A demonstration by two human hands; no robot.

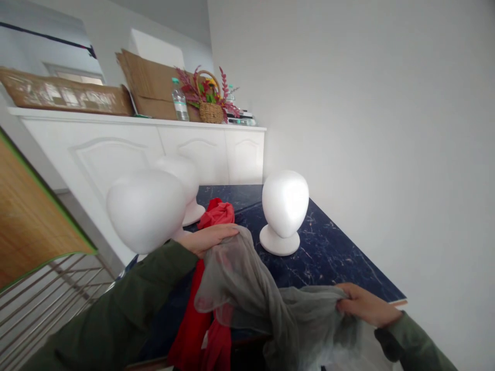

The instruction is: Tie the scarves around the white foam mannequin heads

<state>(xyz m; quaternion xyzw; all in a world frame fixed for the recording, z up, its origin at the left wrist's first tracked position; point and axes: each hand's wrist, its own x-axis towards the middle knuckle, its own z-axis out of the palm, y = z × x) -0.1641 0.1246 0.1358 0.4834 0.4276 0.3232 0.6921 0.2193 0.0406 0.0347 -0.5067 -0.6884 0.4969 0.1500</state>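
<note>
A sheer grey scarf (270, 293) stretches between my two hands, sagging over the front edge of the table. My left hand (211, 239) grips its upper left end, fingers closed on the cloth. On the right, my right hand (365, 304) pinches the other end near the table's right corner. Behind and under the grey cloth lies a red scarf (218, 214), which hangs over the front edge. A white foam mannequin head (285, 203) stands upright just beyond the grey scarf. Two more white heads, a nearer one (147, 206) and a farther one (180, 172), stand left of my left hand.
The dark blue marbled table (328, 252) meets a pale wall at right. A white cabinet (143, 139) behind carries cardboard boxes (154, 85), a water bottle (180, 100) and a flower basket (211, 112). At left are a wire rack (58, 288) and a wooden board (34, 216).
</note>
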